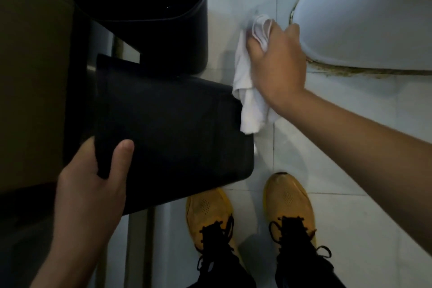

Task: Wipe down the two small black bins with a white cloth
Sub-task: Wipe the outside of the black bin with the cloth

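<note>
On the left, the left hand (93,184) grips the near black bin (168,133) by its edge, thumb on the upper face and fingers hidden beneath, holding it tipped on its side above the tiled floor (350,217). Behind it the second black bin (149,7) stands upright on the floor, its open mouth toward the camera, close to the held one; I cannot tell if they touch. To the right, the right hand (275,58) is closed around the bunched white cloth (247,91), which hangs at the held bin's right corner and appears to brush it. A white ceramic fixture (364,18) sits further right, and yellow shoes (252,208) stand below.

The step in hand looks like wiping the held bin, likely at the end of a stroke along its right edge. The next move calls for bringing the cloth back flat onto the broad dark face while the left hand steadies or turns the bin.

Both bins are matte black with rounded corners; in the dim light, no dirt or streaks can be made out.
</note>
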A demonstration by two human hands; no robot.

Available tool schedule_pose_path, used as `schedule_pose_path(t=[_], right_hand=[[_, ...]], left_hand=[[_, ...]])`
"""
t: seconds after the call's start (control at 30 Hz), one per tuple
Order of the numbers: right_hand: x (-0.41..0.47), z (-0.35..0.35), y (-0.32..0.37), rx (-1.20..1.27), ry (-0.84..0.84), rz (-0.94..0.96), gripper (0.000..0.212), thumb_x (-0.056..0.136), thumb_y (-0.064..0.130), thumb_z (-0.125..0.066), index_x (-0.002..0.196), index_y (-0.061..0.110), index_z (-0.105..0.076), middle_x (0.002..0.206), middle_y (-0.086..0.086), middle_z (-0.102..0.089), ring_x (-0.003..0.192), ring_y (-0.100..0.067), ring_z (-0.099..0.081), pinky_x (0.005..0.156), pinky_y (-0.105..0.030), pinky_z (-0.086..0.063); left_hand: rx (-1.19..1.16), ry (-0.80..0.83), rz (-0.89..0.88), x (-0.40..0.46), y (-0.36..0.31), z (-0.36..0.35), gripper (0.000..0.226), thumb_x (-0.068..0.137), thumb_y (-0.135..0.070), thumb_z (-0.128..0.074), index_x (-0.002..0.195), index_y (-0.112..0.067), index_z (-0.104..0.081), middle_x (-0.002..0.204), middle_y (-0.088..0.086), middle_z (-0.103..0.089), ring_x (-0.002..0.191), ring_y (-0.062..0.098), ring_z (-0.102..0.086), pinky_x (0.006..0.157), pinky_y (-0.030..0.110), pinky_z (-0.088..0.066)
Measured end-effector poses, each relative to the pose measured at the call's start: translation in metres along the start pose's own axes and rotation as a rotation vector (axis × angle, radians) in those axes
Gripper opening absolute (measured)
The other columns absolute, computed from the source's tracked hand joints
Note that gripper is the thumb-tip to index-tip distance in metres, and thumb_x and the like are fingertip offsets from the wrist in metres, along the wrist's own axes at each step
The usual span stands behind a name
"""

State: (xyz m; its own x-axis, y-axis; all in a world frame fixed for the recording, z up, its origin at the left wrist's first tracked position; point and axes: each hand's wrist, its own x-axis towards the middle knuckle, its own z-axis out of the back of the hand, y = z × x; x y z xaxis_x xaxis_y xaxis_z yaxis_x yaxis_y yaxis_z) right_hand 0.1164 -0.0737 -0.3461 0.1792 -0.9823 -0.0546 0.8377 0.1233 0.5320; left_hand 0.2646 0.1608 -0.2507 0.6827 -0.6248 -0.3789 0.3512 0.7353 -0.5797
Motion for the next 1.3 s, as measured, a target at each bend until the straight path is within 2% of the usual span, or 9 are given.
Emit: schedule_pose_path(t=[0.17,0.23,0.3,0.4,0.67,0.8,0.93,1.1,1.3], right_hand=[[-0.095,0.021,0.011,0.199,0.1,0.081,0.022,0.099,0.051,-0.051,0.09,0.035,-0.039,0.098,-0.001,-0.045,0.069,-0.01,-0.049,0.06,-0.021,-0.037],[-0.14,0.017,0.016,0.154,0.219,0.186,0.015,0.097,0.052,-0.05,0.101,0.041,-0.04,0.104,0.002,-0.045,0.072,-0.01,-0.054,0.063,-0.025,-0.048],[-0.158,0.004,0.018,0.077,0.245,0.262,0.036,0.092,0.052,-0.044,0.126,0.04,-0.04,0.114,-0.003,-0.047,0.076,-0.013,-0.057,0.064,-0.024,-0.053],[-0.131,-0.017,0.011,-0.001,0.149,0.306,0.05,0.088,0.049,-0.045,0.135,0.031,-0.047,0.118,-0.015,-0.051,0.073,-0.022,-0.058,0.057,-0.028,-0.049],[0.001,-0.007,-0.003,-0.056,0.018,-0.011,0.034,0.101,0.046,-0.047,0.12,0.02,-0.057,0.118,-0.011,-0.045,0.083,-0.025,-0.053,0.07,-0.027,-0.031],[-0.051,0.013,0.008,0.059,0.018,0.12,0.035,0.1,0.051,-0.047,0.116,0.022,-0.057,0.105,-0.003,-0.042,0.072,-0.018,-0.051,0.063,-0.03,-0.039],[-0.144,0.007,0.019,0.098,0.233,0.289,0.042,0.092,0.051,-0.044,0.13,0.033,-0.048,0.111,-0.002,-0.045,0.071,-0.011,-0.053,0.057,-0.023,-0.05],[-0.129,-0.017,0.008,-0.133,0.121,0.514,0.055,0.084,0.046,-0.046,0.132,0.023,-0.056,0.108,-0.017,-0.055,0.068,-0.022,-0.058,0.051,-0.021,-0.042],[-0.021,-0.014,0.0,-0.164,0.092,0.031,0.036,0.101,0.042,-0.046,0.131,0.023,-0.051,0.13,-0.014,-0.042,0.085,-0.031,-0.056,0.067,-0.031,-0.032]], left_hand=[[-0.031,0.0,0.011,0.0,-0.002,-0.001,0.027,0.082,-0.055,-0.041,0.083,-0.031,-0.054,0.082,-0.002,-0.064,0.074,0.016,-0.063,0.058,0.035,-0.05],[-0.028,-0.012,0.003,0.001,-0.001,-0.001,0.025,0.081,-0.054,-0.041,0.082,-0.032,-0.054,0.082,-0.004,-0.063,0.074,0.014,-0.063,0.059,0.035,-0.05],[-0.031,-0.003,0.005,0.0,0.001,-0.001,0.022,0.081,-0.055,-0.041,0.083,-0.036,-0.052,0.085,-0.006,-0.063,0.077,0.014,-0.063,0.061,0.038,-0.052],[-0.034,0.008,-0.018,0.001,0.002,0.0,0.016,0.084,-0.052,-0.043,0.085,-0.039,-0.052,0.088,-0.008,-0.062,0.081,0.011,-0.063,0.061,0.035,-0.051],[-0.03,-0.01,-0.012,0.001,0.005,-0.002,0.012,0.092,-0.041,-0.047,0.086,-0.033,-0.054,0.086,-0.003,-0.064,0.076,0.013,-0.066,0.057,0.033,-0.052],[-0.067,-0.007,0.016,0.004,0.003,-0.002,0.014,0.093,-0.04,-0.048,0.084,-0.032,-0.055,0.084,-0.003,-0.064,0.075,0.012,-0.065,0.056,0.03,-0.049],[-0.074,-0.001,0.003,0.0,-0.001,-0.002,0.018,0.091,-0.043,-0.047,0.082,-0.029,-0.055,0.081,-0.003,-0.063,0.074,0.013,-0.062,0.055,0.029,-0.044],[-0.082,0.038,-0.03,0.002,-0.003,0.002,0.024,0.08,-0.053,-0.042,0.087,-0.033,-0.055,0.089,-0.006,-0.064,0.081,0.012,-0.065,0.063,0.037,-0.053],[-0.09,0.027,0.0,0.0,-0.004,0.002,0.017,0.084,-0.049,-0.045,0.084,-0.035,-0.055,0.088,-0.005,-0.064,0.078,0.011,-0.065,0.061,0.035,-0.053]])
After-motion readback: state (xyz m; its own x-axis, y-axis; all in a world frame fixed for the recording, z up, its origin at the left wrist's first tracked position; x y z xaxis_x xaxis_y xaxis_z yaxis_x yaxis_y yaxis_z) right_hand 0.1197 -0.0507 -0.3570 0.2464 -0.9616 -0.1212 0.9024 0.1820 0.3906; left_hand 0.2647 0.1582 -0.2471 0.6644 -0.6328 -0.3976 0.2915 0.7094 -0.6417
